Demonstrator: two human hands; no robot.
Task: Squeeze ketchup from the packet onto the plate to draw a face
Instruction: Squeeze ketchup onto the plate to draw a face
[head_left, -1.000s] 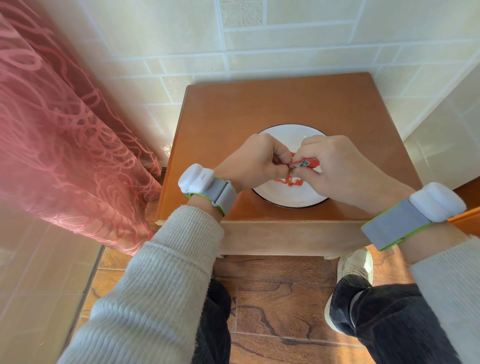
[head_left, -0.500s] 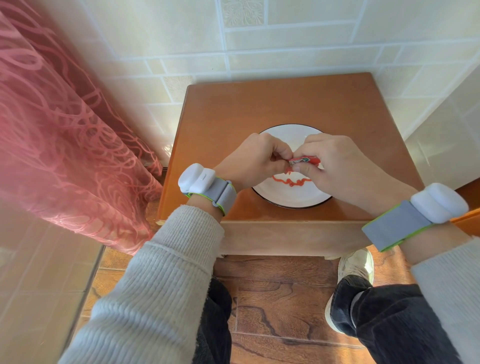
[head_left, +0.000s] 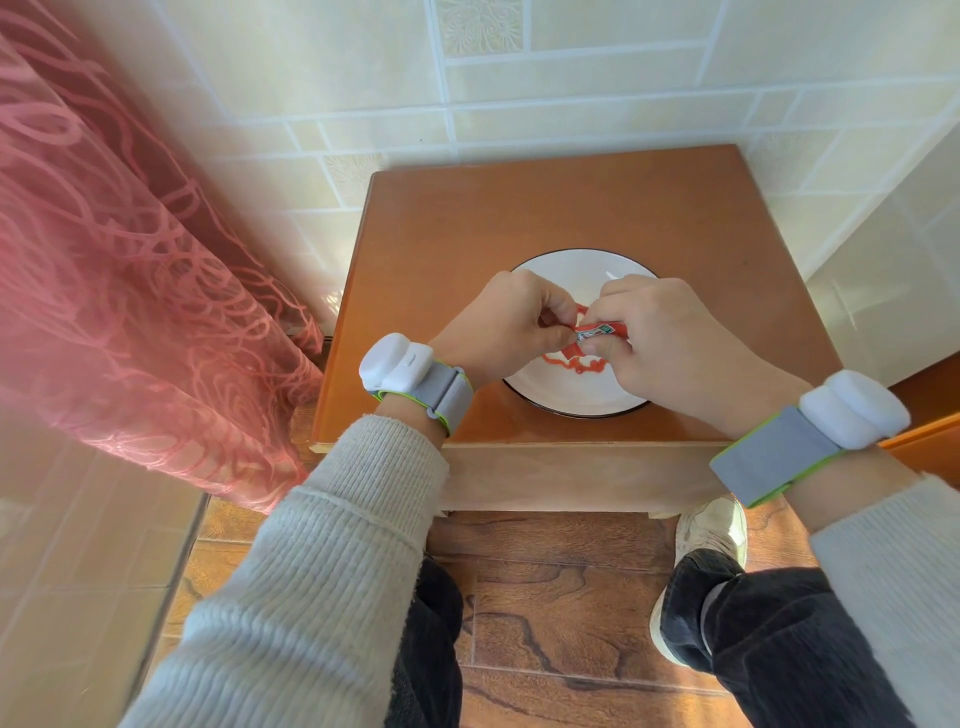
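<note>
Right hand: closed on the ketchup packet, held just above the plate.
Left hand: pinched at the packet's left end.
Ketchup line: laid on the near half.
Risk: a blot is likely if the packet is pressed hard; the drawing is hidden by both hands.

Pink patterned curtain hangs at left, reaching the floor. Cream tiled wall behind the wooden counter. Wood-grain floor below, w/ a pale shoe near the counter's right front leg.
</note>
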